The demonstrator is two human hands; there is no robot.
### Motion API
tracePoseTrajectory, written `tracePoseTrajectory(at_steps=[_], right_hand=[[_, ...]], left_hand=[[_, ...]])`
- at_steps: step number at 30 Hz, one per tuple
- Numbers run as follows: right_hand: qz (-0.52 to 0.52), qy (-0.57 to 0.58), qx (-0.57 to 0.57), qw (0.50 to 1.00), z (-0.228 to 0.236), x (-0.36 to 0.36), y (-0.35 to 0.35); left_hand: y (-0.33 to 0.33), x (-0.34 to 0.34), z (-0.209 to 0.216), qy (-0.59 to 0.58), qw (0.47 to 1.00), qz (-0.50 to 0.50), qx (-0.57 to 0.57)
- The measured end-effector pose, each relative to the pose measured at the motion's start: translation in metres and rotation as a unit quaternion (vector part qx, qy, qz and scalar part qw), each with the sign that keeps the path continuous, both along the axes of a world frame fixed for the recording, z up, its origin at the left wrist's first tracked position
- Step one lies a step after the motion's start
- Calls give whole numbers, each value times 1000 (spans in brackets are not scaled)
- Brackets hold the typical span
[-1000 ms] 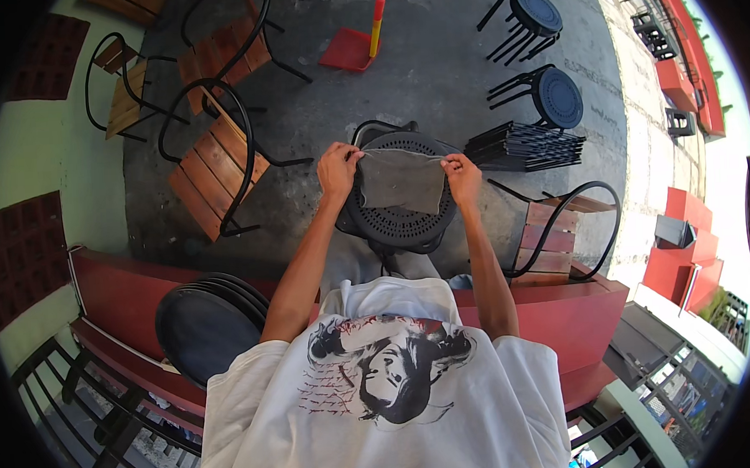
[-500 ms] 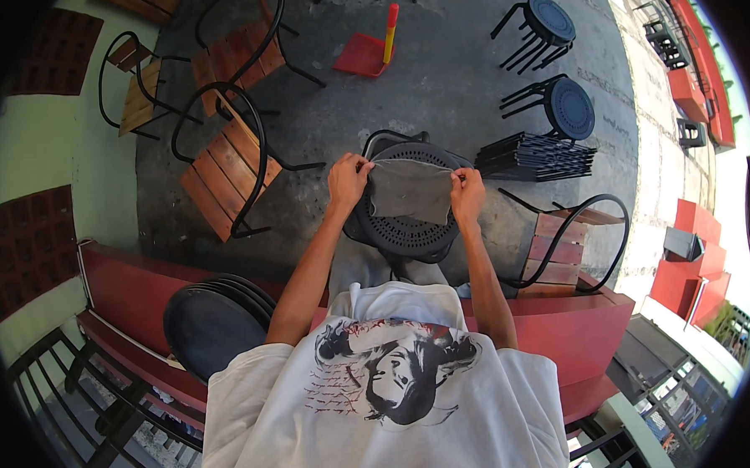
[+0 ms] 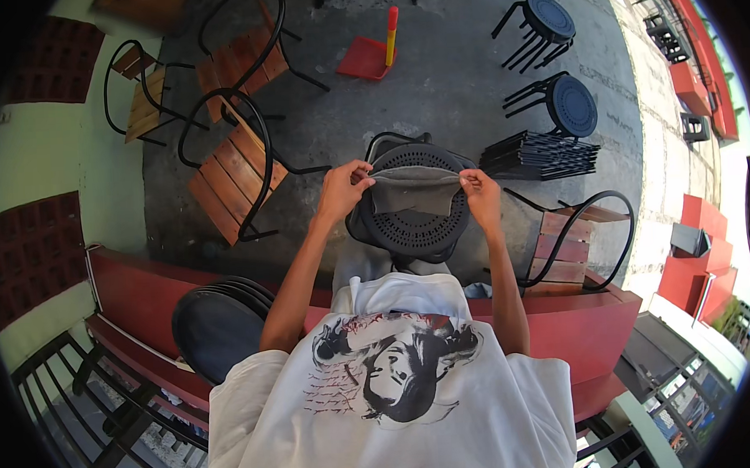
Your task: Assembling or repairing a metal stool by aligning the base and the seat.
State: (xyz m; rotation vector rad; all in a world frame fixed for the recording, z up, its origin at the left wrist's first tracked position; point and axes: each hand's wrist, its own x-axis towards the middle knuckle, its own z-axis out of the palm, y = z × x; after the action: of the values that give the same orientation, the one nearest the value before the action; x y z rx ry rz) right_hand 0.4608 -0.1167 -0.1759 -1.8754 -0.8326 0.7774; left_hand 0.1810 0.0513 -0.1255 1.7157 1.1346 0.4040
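Observation:
A grey cloth (image 3: 418, 197) hangs between my hands over a round black stool (image 3: 417, 236) with a perforated seat. Its far edge is folded over toward me. My left hand (image 3: 345, 190) pinches the cloth's left far corner between thumb and fingers. At the right far corner, my right hand (image 3: 481, 197) has the cloth pinched in the same way. The lower part of the cloth lies against or just above the seat; I cannot tell which.
Wooden-slat chairs with black frames, one a brown chair (image 3: 239, 181), stand left. A red dustpan (image 3: 363, 59) lies ahead. On the right are stacked stools (image 3: 572, 107), folded black frames (image 3: 539, 156) and another chair (image 3: 557, 251). Black round trays (image 3: 216, 329) lean beside the red bench (image 3: 168, 281).
The cloth's far edge has folded over toward me and its hanging part looks shorter. My hands stay at its corners, slightly further apart.

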Motion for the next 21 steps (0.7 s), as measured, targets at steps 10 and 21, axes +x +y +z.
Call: tracePoseTrajectory(at_steps=[10, 21], right_hand=[[105, -64, 16, 992, 84, 15, 1], [245, -81, -112, 960, 18, -29, -84]], left_hand=[[-2, 1, 49, 43, 976, -73, 201], [-87, -62, -46, 114, 958, -158, 210]])
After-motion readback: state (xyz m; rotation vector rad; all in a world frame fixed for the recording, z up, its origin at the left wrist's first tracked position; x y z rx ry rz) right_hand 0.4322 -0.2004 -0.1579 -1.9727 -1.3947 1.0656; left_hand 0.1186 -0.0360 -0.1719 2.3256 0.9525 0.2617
